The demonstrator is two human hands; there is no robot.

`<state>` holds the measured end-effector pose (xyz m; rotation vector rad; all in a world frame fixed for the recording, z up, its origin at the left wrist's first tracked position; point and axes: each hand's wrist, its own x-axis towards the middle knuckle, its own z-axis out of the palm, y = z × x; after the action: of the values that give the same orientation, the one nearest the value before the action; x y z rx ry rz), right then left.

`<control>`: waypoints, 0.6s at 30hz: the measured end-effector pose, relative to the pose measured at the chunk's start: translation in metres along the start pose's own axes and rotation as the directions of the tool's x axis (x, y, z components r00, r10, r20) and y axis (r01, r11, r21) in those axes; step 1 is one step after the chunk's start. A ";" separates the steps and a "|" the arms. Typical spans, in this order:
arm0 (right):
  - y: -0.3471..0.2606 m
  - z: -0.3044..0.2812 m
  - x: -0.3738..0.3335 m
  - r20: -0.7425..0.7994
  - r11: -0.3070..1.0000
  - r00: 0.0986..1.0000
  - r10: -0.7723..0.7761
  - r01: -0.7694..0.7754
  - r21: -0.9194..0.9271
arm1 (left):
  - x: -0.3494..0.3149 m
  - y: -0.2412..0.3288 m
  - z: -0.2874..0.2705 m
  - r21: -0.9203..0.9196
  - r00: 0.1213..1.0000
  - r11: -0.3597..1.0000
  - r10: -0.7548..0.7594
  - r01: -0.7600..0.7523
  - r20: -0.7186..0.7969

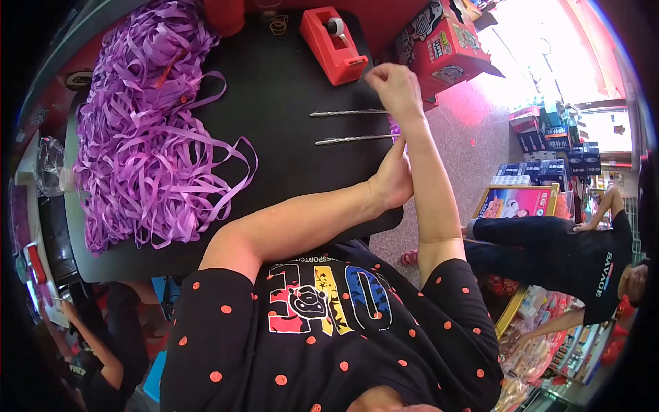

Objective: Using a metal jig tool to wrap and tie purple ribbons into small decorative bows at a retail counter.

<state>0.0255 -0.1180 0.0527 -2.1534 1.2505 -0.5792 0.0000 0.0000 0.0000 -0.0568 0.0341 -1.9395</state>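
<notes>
My right hand is raised by the open end of a red tape dispenser, with thumb and forefinger pinched together. Anything between those fingertips is too small to make out. Under my right forearm, my left hand is closed, its thumb at the right end of the lower metal rod. My forearm hides most of its fingers. Two thin, twisted metal rods lie parallel across the table's right side. A bit of purple ribbon shows between their right ends, beside my left thumb.
A large heap of purple ribbon covers the left of the black table. Rubber bands lie at the far edge. A red carton stands beyond the right edge. Another person stands right, near shelves; someone else is at lower left.
</notes>
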 end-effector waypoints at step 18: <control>0.058 -0.106 -0.119 0.165 0.991 0.977 0.136 -0.135 -0.012 | 0.003 -0.008 0.001 0.268 0.938 0.961 0.154 -0.069 -0.310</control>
<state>-0.1324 -0.0640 0.0825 -2.0515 1.2931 -0.3354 -0.0087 0.0007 0.0016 0.4321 0.0103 -1.8050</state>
